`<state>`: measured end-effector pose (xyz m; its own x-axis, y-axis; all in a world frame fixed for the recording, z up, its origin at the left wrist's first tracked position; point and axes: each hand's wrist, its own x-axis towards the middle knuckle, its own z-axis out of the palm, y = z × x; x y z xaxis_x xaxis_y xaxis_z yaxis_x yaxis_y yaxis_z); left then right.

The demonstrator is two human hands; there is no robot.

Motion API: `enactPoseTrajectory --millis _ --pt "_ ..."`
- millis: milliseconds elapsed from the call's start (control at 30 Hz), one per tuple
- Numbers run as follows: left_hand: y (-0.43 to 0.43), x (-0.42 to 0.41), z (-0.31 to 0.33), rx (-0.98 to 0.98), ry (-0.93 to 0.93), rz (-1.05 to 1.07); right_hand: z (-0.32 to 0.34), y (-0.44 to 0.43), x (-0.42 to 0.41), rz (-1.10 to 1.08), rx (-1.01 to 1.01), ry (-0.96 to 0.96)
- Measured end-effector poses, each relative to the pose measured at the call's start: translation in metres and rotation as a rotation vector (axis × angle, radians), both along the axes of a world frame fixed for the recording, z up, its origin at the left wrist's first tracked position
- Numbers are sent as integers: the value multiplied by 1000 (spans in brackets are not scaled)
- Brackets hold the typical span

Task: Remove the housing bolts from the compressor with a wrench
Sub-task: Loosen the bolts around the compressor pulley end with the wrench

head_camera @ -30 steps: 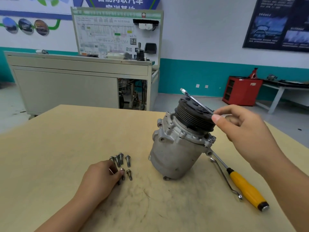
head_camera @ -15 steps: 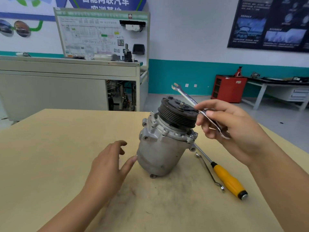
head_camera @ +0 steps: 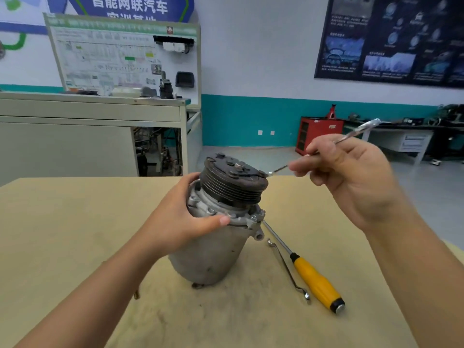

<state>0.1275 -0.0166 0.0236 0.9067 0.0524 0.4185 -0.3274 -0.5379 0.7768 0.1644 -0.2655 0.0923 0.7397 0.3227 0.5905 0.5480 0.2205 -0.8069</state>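
Two hands: left (head_camera: 180, 222) grips compressor (head_camera: 216, 247), right (head_camera: 351, 182) holds wrench (head_camera: 361, 130).

single head-worn wide-angle view, facing forward and slightly down, close over the table (head_camera: 75, 234), workshop beyond

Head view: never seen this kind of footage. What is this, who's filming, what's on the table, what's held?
No robot here. A person wears a camera on the head, looking forward and down at their own two bare hands. There is one view only. On the table stands a compressor with its dark pulley on top. The left hand grips its body. The right hand holds a thin wrench, its lower end near the pulley's rim. Beside the compressor lie a yellow-handled screwdriver and a bent wrench. Behind is a workshop.
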Motion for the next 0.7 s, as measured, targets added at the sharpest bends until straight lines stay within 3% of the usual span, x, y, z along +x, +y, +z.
enactPoseTrajectory --millis 100,267,567,700 --pt "1 2 1 -14 -13 -26 -4 11 12 -127 46 -56" --pt "1 2 -3 -48 -25 -5 -2 18 31 -108 243 -96" --pt "2 5 -8 -103 -9 -12 -17 20 60 31 50 -10" --pt "5 3 -8 -99 28 0 -18 17 59 65 -21 -70"
